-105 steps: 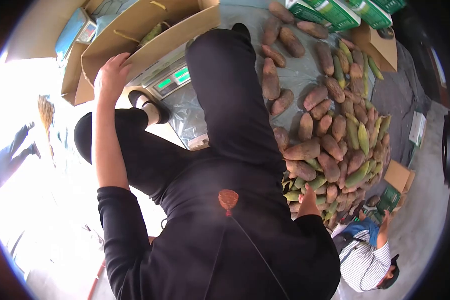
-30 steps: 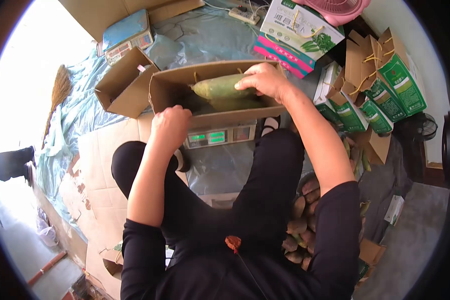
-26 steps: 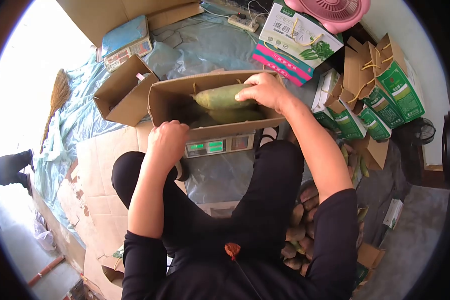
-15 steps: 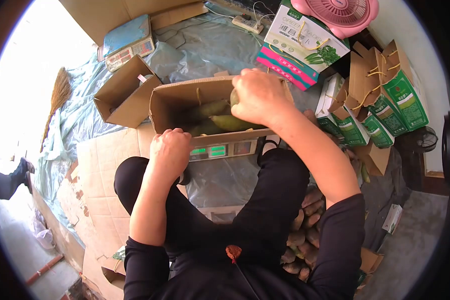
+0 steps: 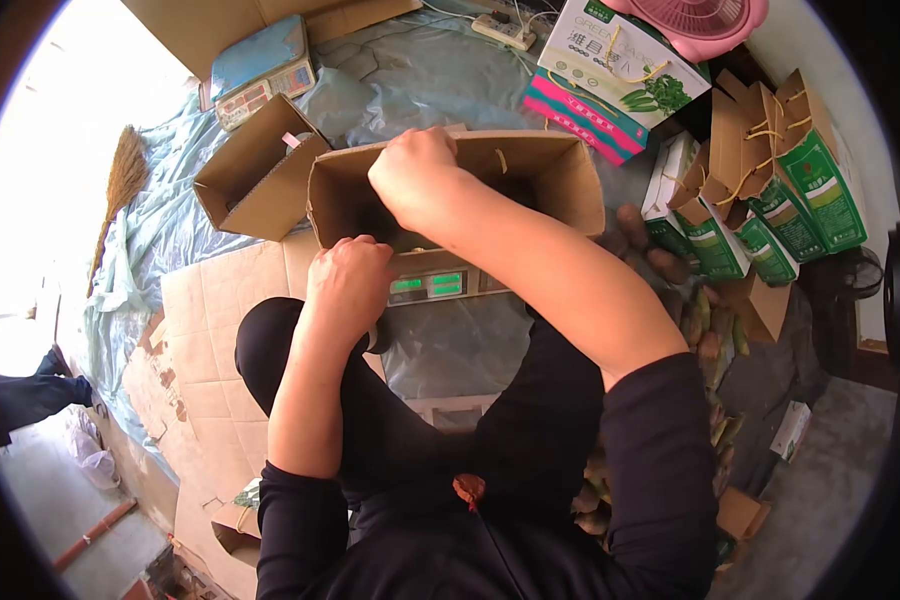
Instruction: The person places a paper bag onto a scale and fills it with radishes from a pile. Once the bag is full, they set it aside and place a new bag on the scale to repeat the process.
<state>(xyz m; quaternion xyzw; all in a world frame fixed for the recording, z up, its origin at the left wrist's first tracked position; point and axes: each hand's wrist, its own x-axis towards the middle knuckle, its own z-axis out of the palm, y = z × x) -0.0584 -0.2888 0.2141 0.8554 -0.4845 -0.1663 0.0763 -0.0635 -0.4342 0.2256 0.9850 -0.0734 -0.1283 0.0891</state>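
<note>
An open cardboard box (image 5: 560, 180) rests on a scale whose green display (image 5: 428, 285) shows below its near side. At the box's near left corner, my left hand (image 5: 348, 285) is closed over the rim. My right hand (image 5: 410, 180) is over the left part of the box by the far wall, its fingers curled. Whatever it holds, if anything, is hidden behind the hand. My right forearm crosses the opening and covers much of the dark inside, so the contents do not show.
A second open carton (image 5: 255, 175) tilts at the left, with a blue-topped scale (image 5: 260, 70) behind it. Green gift boxes (image 5: 770, 210) stand at the right, and a white printed box (image 5: 620, 65) is under a pink fan (image 5: 695, 20). Several radishes (image 5: 710, 330) lie beside my right leg.
My right hand has moved left along the box, from its far right part to its far left. The green radishes seen inside before are now out of sight. My left hand stays at the near corner.
</note>
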